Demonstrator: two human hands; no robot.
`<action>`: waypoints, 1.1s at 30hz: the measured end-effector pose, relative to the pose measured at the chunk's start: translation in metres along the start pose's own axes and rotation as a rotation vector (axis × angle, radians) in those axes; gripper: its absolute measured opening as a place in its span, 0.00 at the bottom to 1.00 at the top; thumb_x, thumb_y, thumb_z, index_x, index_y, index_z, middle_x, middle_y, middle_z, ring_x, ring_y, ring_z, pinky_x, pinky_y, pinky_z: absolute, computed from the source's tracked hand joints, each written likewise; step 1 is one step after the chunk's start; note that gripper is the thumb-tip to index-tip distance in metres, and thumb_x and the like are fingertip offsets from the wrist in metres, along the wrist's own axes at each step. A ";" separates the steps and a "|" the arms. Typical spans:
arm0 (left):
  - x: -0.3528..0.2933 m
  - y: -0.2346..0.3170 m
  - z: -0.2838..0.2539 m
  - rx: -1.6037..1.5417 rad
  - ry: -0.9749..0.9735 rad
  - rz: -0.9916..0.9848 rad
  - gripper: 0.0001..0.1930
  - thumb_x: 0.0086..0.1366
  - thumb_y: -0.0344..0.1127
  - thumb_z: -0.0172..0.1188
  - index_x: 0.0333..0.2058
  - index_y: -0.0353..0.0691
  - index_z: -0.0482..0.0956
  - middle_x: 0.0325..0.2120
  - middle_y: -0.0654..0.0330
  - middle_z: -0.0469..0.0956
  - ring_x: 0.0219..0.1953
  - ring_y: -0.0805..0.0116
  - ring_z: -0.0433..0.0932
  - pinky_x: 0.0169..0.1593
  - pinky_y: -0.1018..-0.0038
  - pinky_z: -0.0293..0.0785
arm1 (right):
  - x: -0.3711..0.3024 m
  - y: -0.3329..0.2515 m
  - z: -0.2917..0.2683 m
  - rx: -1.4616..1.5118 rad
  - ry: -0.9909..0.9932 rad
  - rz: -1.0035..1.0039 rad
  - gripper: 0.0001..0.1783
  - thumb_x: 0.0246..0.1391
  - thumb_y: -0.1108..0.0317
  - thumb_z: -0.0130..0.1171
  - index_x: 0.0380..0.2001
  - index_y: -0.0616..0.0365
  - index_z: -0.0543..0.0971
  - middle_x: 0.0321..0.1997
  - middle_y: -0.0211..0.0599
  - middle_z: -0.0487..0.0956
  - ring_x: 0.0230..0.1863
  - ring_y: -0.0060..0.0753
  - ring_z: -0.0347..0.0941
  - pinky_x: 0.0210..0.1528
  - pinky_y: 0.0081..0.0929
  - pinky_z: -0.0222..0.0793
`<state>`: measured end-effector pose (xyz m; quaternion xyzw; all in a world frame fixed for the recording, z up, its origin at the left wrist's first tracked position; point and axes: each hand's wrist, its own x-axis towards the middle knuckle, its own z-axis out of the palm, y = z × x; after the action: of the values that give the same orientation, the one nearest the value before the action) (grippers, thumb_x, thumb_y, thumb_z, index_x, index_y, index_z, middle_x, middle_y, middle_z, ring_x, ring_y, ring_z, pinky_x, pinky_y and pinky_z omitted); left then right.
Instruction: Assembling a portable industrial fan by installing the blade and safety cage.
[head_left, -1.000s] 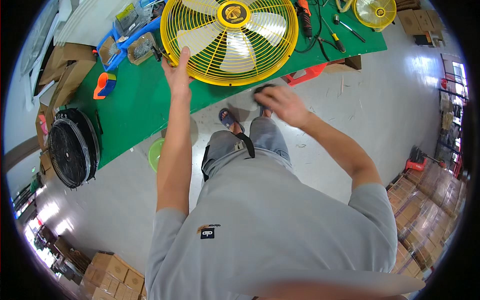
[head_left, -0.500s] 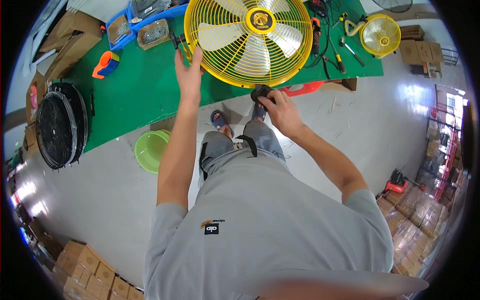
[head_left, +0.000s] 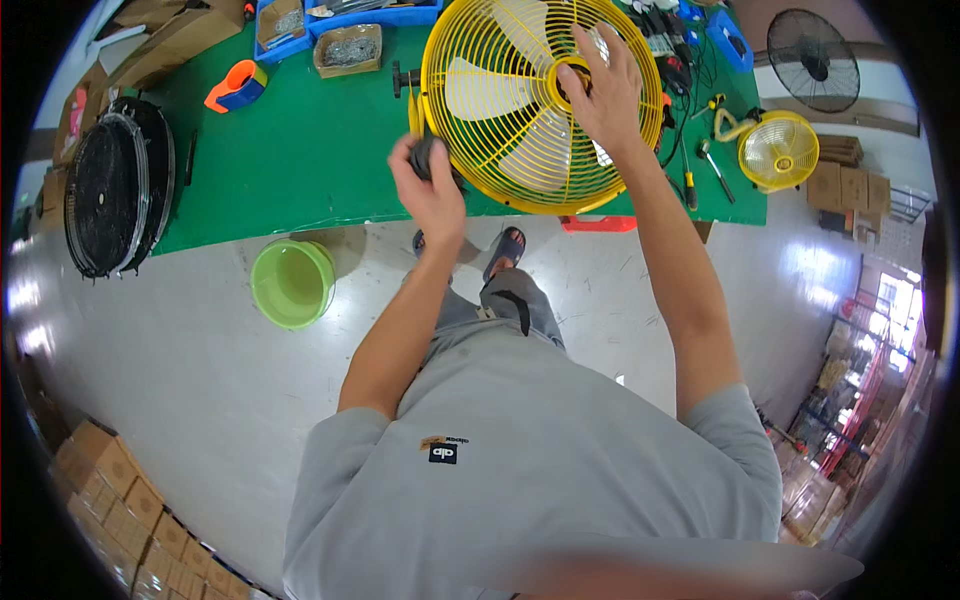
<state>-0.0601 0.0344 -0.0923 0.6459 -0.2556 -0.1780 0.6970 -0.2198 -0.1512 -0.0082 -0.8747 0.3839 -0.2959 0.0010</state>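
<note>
On the green workbench (head_left: 330, 170), at its front edge, stands a yellow fan (head_left: 545, 185) with a round wire guard and pale metal blades. My left hand (head_left: 436, 195) is closed round a dark rounded piece (head_left: 422, 158), held by the fan's lower left rim; its exact kind I cannot make out. Spread fingers of my right hand (head_left: 608, 100) rest on the guard beside the hub, partly covering it. A black knob (head_left: 403, 79) sticks out from the fan's left side, above my left hand.
Black round fan guards (head_left: 105, 195) stand at the bench's left end. An orange-and-blue tape dispenser (head_left: 238, 88) and a tray of small hardware (head_left: 348, 50) lie farther back. Right of the fan are a screwdriver (head_left: 689, 180), a ratchet (head_left: 716, 168) and cables. A green bucket (head_left: 292, 285) stands below.
My right hand has left the fan's lower rim and moved up onto the guard. My left hand has come down from the side knob. The dark piece now shows in my left hand, not my right.
</note>
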 end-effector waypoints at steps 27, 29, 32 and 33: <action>0.033 -0.010 0.024 0.215 0.269 -0.046 0.10 0.70 0.34 0.63 0.45 0.36 0.79 0.33 0.47 0.82 0.31 0.47 0.82 0.38 0.61 0.78 | 0.013 0.011 0.033 -0.212 -0.155 0.077 0.36 0.70 0.42 0.41 0.76 0.42 0.62 0.79 0.50 0.55 0.80 0.63 0.44 0.78 0.62 0.35; -0.015 -0.008 0.024 0.192 0.227 -0.076 0.11 0.71 0.35 0.63 0.44 0.35 0.77 0.32 0.46 0.82 0.31 0.48 0.83 0.38 0.61 0.78 | 0.013 0.011 0.032 -0.210 -0.151 0.099 0.35 0.70 0.43 0.41 0.76 0.41 0.62 0.79 0.50 0.56 0.80 0.62 0.44 0.79 0.61 0.34; -0.069 -0.005 0.026 0.132 0.212 -0.142 0.10 0.71 0.34 0.63 0.43 0.34 0.76 0.32 0.46 0.82 0.32 0.50 0.83 0.37 0.63 0.77 | 0.013 0.013 0.032 -0.204 -0.163 0.082 0.35 0.70 0.44 0.42 0.76 0.41 0.62 0.79 0.50 0.56 0.80 0.62 0.44 0.79 0.60 0.34; -0.076 -0.010 0.029 0.111 0.209 -0.152 0.09 0.71 0.33 0.63 0.42 0.34 0.76 0.31 0.47 0.81 0.31 0.52 0.83 0.37 0.64 0.77 | 0.013 0.013 0.031 -0.211 -0.173 0.081 0.34 0.71 0.45 0.43 0.76 0.40 0.63 0.79 0.50 0.55 0.80 0.62 0.44 0.79 0.59 0.34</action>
<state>-0.1373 0.0543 -0.1109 0.7160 -0.1413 -0.1475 0.6676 -0.2058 -0.1763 -0.0306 -0.8760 0.4462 -0.1773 -0.0460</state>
